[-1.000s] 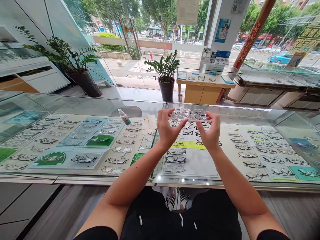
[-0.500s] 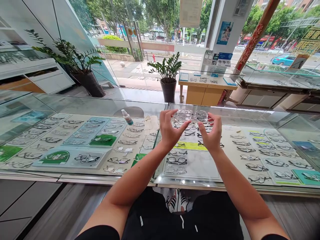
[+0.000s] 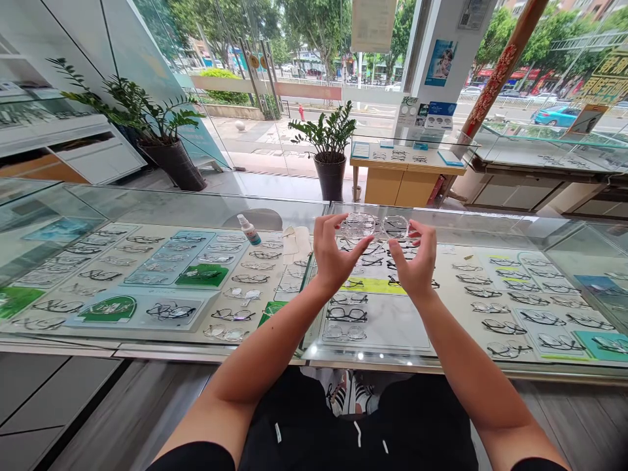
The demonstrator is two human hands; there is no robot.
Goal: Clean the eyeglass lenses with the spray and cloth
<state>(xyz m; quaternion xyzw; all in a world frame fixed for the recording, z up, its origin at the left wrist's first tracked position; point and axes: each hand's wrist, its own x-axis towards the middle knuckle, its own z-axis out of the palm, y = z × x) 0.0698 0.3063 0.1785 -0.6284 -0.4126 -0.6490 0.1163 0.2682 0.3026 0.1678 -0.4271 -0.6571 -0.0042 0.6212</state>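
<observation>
A pair of clear-framed eyeglasses is held up above the glass display counter. My left hand grips the left side of the frame between thumb and fingers. The right side is pinched by my right hand. Beneath the glass, rows of other eyeglasses show below and between my hands, among them a dark-rimmed pair and a clear pair. Some frames directly behind the held pair are partly covered by it and by my fingers.
Left of my hands, a white spray bottle and a pale folded cloth rest on the counter. Beyond it stand a potted plant, a larger one at left and a wooden display table.
</observation>
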